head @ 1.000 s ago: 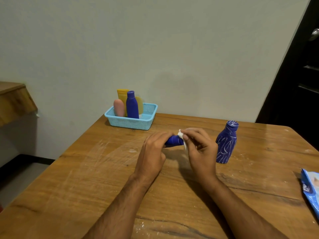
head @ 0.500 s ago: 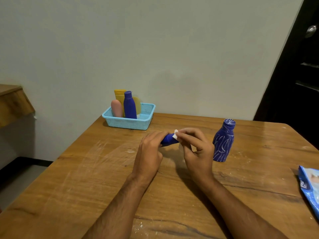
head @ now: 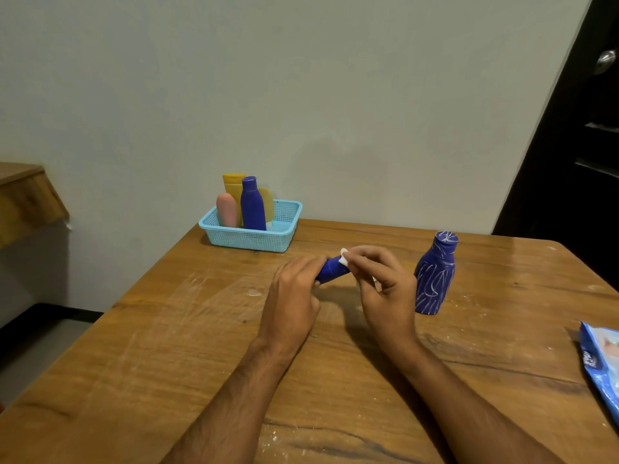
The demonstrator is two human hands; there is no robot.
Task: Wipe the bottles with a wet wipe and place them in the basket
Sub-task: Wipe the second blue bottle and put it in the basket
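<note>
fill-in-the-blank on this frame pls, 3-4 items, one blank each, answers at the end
1. The left hand grips a small blue bottle while the right hand pinches a white ____ against it.
2. The light blue basket holds ____ bottles.
3. The bottle covered in white scribbles stands ____ on the table, outside the basket.
4. The blue wipes pack lies at the table's ____ edge.

Answers: wipe; four; upright; right
</note>
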